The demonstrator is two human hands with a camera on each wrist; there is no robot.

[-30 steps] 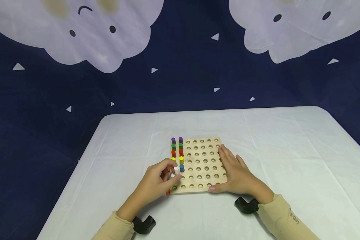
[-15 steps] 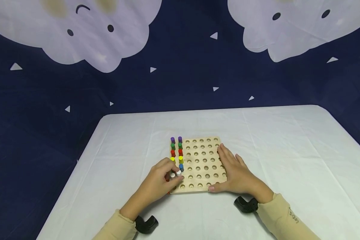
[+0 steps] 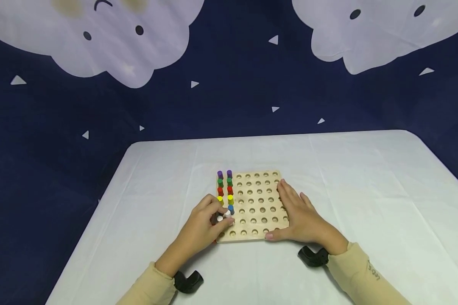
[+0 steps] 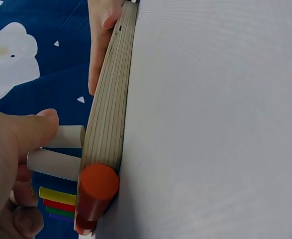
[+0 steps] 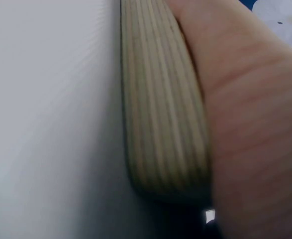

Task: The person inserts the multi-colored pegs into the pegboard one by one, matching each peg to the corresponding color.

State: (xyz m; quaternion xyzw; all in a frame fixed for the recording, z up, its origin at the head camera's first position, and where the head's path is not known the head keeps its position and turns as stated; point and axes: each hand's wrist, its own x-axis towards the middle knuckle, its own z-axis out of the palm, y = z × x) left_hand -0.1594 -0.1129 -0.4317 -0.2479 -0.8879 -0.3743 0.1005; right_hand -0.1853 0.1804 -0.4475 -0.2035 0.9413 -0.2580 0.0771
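A wooden pegboard (image 3: pixel 248 238) lies on the table, with pairs of purple, green, red and yellow pegs standing in its two left columns. My left hand (image 3: pixel 200 226) pinches a white peg (image 3: pixel 227 214) between thumb and fingers, just in front of a blue peg (image 3: pixel 230 209). Its lower end is right at the board in the left wrist view. Another white peg (image 3: pixel 219 219) stands to its left, by the curled fingers. My right hand (image 3: pixel 299 218) rests along the board's right edge, fingers straight and spread, thumb (image 3: pixel 276 235) at the near right corner.
An orange peg (image 4: pixel 100 185) stands beside the board's left edge, mostly hidden by the left hand in the head view. White cloth covers the table (image 3: pixel 347 169). A dark blue backdrop (image 3: pixel 233 84) with clouds hangs behind it.
My left hand has moved slightly right and brought the white peg over beside the other white peg, in the second column. The right hand keeps its place on the board.
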